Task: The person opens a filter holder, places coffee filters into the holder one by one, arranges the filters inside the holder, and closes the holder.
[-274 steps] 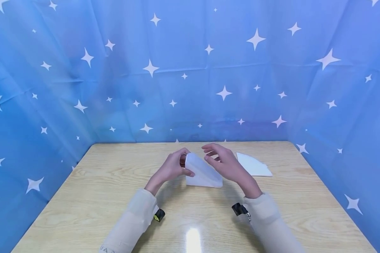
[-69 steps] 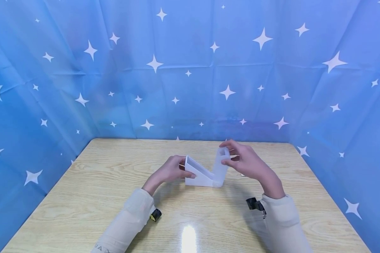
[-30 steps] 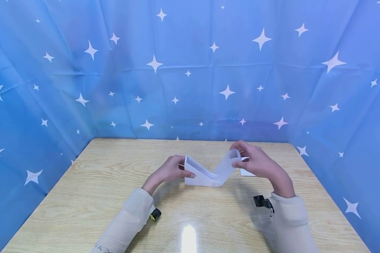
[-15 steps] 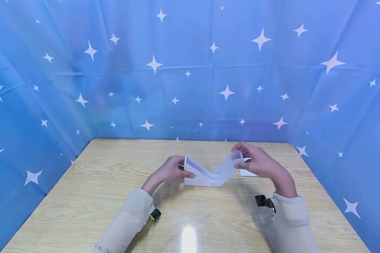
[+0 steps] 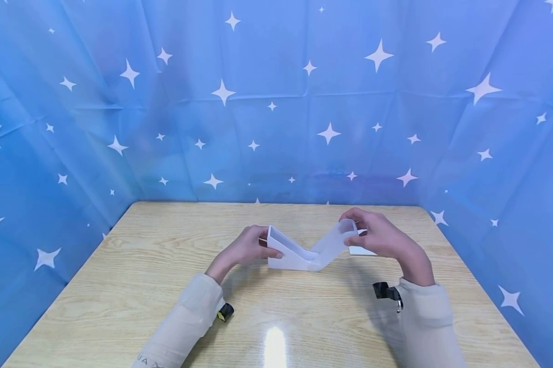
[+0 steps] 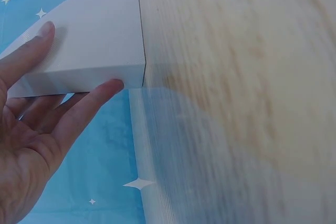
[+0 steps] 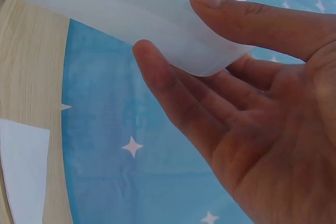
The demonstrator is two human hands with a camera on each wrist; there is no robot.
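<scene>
A white wedge-shaped case point(image 5: 288, 254) stands on the table with its top open. Its frosted, see-through lid point(image 5: 330, 246) is hinged at the low right end and leans out to the right. My left hand point(image 5: 245, 250) grips the tall left end of the case, thumb on the near side point(image 6: 100, 24). With my right hand point(image 5: 381, 237) I hold the lid's free end between thumb and fingers, as the right wrist view shows. Partly hidden behind that hand lies a white fan-shaped piece point(image 5: 360, 251), which looks like paper coffee filters.
The wooden table point(image 5: 166, 286) runs back to a blue curtain point(image 5: 276, 128) with white stars, which also hangs along both sides. A black wrist camera point(image 5: 226, 312) sits at the left cuff, and another black camera point(image 5: 381, 290) at the right.
Earlier the lid covered the case; my right hand has swung it up and over to the right. In the last second it tips slightly farther right, while my left hand stays put.
</scene>
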